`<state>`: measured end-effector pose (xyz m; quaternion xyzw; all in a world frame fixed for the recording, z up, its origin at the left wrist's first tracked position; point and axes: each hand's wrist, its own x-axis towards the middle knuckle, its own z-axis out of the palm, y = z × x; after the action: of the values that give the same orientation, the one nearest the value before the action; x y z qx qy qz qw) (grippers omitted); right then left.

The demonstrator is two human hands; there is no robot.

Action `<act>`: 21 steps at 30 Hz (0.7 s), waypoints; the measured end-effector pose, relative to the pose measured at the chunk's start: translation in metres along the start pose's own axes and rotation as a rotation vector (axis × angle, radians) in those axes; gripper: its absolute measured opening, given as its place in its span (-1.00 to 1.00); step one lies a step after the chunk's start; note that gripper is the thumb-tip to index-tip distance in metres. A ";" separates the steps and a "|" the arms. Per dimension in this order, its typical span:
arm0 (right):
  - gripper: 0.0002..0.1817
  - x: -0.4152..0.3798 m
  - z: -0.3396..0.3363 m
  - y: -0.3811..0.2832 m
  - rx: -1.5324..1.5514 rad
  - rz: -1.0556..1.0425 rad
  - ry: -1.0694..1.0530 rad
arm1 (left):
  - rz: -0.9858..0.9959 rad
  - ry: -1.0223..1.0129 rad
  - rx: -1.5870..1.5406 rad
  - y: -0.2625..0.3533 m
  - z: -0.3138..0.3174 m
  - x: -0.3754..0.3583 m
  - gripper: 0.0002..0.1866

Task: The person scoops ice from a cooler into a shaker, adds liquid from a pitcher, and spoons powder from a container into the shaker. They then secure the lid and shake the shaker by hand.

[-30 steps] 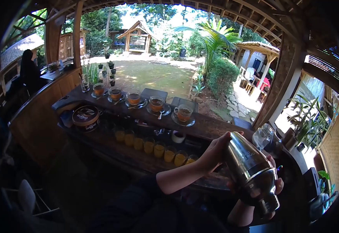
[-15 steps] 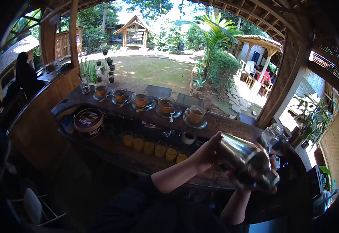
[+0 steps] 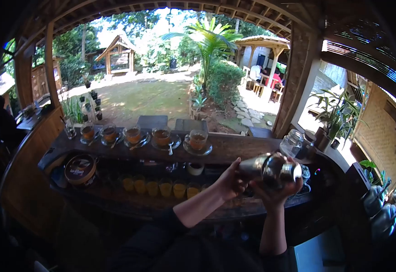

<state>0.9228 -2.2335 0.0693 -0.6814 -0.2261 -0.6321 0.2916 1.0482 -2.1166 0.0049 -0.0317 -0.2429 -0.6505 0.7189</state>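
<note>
A shiny metal shaker (image 3: 270, 170) is held sideways over the right part of the dark wooden counter (image 3: 238, 147). My left hand (image 3: 231, 182) grips its left end. Around its right end, from below, wraps my right hand (image 3: 277, 192). Along the raised ledge stand several glass cups of brown drink on saucers; the nearest cup (image 3: 197, 140) is left of the shaker. On the lower level, several glasses of yellow-orange liquid (image 3: 165, 187) form a row left of my left forearm.
A round tub (image 3: 80, 169) sits at the counter's left. Glass jars (image 3: 291, 143) stand at the right, near a potted plant (image 3: 335, 113). A dark-clothed person (image 3: 2, 119) is at far left; people sit under a hut beyond the yard.
The view has turned to the right, so the scene sits further left. Both hands and the shaker have shifted, and the shaker is now more level.
</note>
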 end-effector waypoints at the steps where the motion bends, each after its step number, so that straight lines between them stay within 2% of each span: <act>1: 0.03 0.000 -0.009 -0.008 0.202 0.021 -0.041 | 0.120 0.264 0.171 -0.008 0.017 0.007 -0.41; 2: -0.03 0.003 -0.018 -0.019 0.404 0.050 -0.088 | 0.247 0.531 0.335 -0.031 0.062 0.011 -0.41; 3: -0.13 0.012 -0.030 -0.037 0.420 -0.029 -0.128 | 0.297 0.389 0.374 -0.038 0.074 0.019 -0.37; 4: -0.24 -0.002 -0.034 -0.065 0.546 0.336 -0.054 | 0.292 0.302 0.408 -0.043 0.088 0.023 -0.35; 6: -0.26 0.015 -0.026 -0.061 0.537 -0.130 0.053 | 0.317 0.213 0.453 -0.052 0.092 0.034 -0.33; 8: -0.17 0.005 -0.056 -0.021 0.245 -0.009 -0.048 | 0.318 0.366 0.369 -0.058 0.079 0.048 -0.34; 9: -0.01 0.012 -0.048 -0.008 -0.092 -0.209 0.034 | 0.121 0.379 0.247 -0.047 0.024 0.046 -0.38; 10: 0.11 0.001 -0.062 0.011 -0.107 -0.025 -0.079 | 0.012 0.233 0.152 -0.040 -0.007 0.046 -0.44; 12: 0.13 0.000 -0.077 0.011 -0.090 0.075 -0.007 | -0.067 -0.019 -0.022 -0.053 -0.009 0.058 -0.41; 13: 0.10 0.004 -0.086 0.007 -0.103 -0.043 0.016 | -0.072 -0.031 -0.006 -0.054 -0.009 0.073 -0.41; 14: 0.08 0.014 -0.097 -0.014 -0.112 -0.143 0.032 | 0.042 0.174 0.181 -0.070 0.025 0.085 -0.39; 15: -0.13 0.019 -0.113 -0.028 0.140 -0.003 -0.051 | 0.155 0.392 0.360 -0.087 0.058 0.092 -0.36; 16: -0.36 0.023 -0.105 -0.059 0.472 0.069 0.069 | 0.164 0.292 0.501 -0.095 0.086 0.099 -0.32; 18: -0.44 0.033 -0.128 -0.085 1.203 0.708 0.352 | 0.208 0.197 0.572 -0.106 0.085 0.115 -0.28; 19: -0.26 0.017 -0.120 -0.053 0.627 0.152 0.198 | 0.219 0.253 0.511 -0.110 0.077 0.125 -0.29; 20: 0.00 0.020 -0.137 -0.024 0.184 0.055 0.036 | 0.231 0.308 0.448 -0.110 0.062 0.133 -0.31; 21: 0.10 0.011 -0.151 0.010 0.025 -0.006 -0.020 | 0.097 0.468 0.435 -0.104 0.031 0.133 -0.34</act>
<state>0.8202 -2.3449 0.0834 -0.6832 -0.2389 -0.6233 0.2962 0.9447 -2.2436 0.0556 0.2616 -0.2028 -0.5378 0.7754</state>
